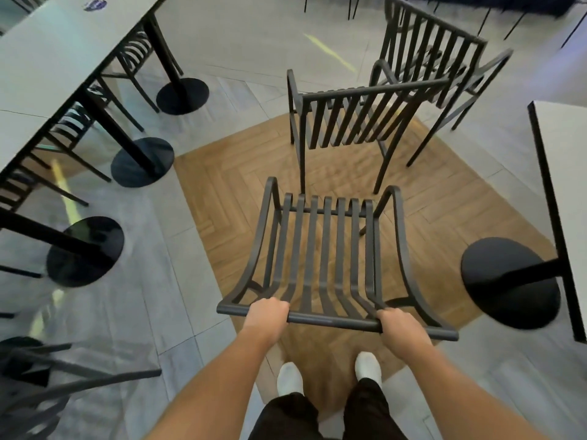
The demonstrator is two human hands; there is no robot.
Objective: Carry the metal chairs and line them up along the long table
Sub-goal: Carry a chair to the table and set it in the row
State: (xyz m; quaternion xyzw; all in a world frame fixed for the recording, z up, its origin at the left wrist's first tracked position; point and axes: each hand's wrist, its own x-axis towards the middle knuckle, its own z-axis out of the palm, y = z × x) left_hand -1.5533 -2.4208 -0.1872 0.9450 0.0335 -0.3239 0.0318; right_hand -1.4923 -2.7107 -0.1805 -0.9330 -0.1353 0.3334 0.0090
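Observation:
A dark metal slatted chair point(324, 246) is right in front of me, its back toward me. My left hand point(268, 312) grips the left part of its top rail and my right hand point(398, 325) grips the right part. A second metal chair point(355, 122) stands just beyond it on the wood-pattern floor, and a third chair point(435, 49) stands farther back right. The long grey table point(41, 68) runs along the left, with several chairs tucked under it.
Round black table bases point(143, 161) point(85, 250) point(182, 96) stand along the left. Another table point(568, 173) with a round base point(508, 281) is at the right. Dark chair legs point(47, 376) lie at the lower left. My white shoes point(289, 377) are below.

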